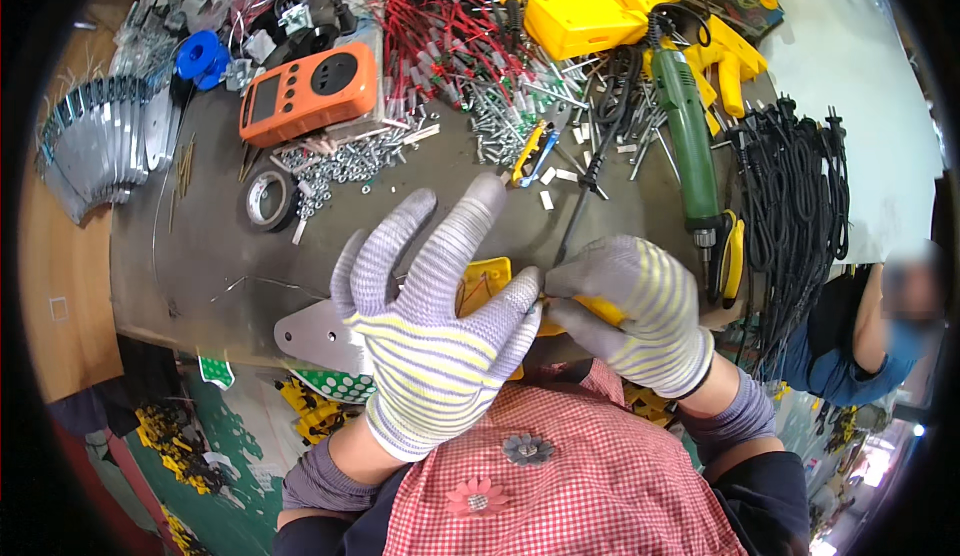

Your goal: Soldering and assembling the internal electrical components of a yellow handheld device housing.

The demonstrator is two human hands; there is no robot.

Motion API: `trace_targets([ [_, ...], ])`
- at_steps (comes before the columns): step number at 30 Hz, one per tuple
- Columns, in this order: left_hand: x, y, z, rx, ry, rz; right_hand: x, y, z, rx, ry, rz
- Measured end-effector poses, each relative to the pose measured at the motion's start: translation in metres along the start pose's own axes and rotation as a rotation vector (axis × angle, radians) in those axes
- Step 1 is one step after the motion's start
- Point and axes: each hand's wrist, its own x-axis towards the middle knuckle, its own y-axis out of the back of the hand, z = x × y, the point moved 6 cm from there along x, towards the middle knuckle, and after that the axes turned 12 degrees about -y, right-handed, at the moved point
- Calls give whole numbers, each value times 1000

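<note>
Grey knit with yellow stripes covers both hands in the head view. The left hand (430, 346) is above the near edge of the workbench (200, 276), with 3 fingers extended and spread. Its forefinger and thumb point toward the right hand (635, 311), where they close together. The right hand is partly curled, its thumb and forefinger brought to the same spot. The fingertips of the 2 hands meet or nearly meet; whether a thin part is gripped between them cannot be told.

The yellow casing (485, 281) lies directly below the fingertips, at the bench edge, partly covered by both hands. Its open interior shows thin wires. A black cable (572, 226) runs from the far side of the bench toward this area. A metal plate (320, 336) with 2 visible holes projects from beneath the left hand.

Beyond the left hand are a roll of tape (270, 201), loose nuts (345, 171) and an orange meter (310, 96). Red-wired components (430, 46) lie to the right of the meter. Beyond the right hand, a green power screwdriver (685, 126) lies lengthwise, beside black cords (790, 176). Yellow-handled pliers (733, 256) rest near its tip.
</note>
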Motion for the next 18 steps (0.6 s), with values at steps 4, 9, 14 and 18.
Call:
trace_targets([
  [4,7,3,11,37,17,38,6,13,-6,56,172,-20],
  [9,16,-4,3,-104,24,-69,-6,16,-9,-48,365,172],
  [14,10,-7,-2,-129,-5,-52,13,10,32,366,-108,-79],
  [18,7,-8,-6,-159,43,-49,56,47,63,176,-287,137],
])
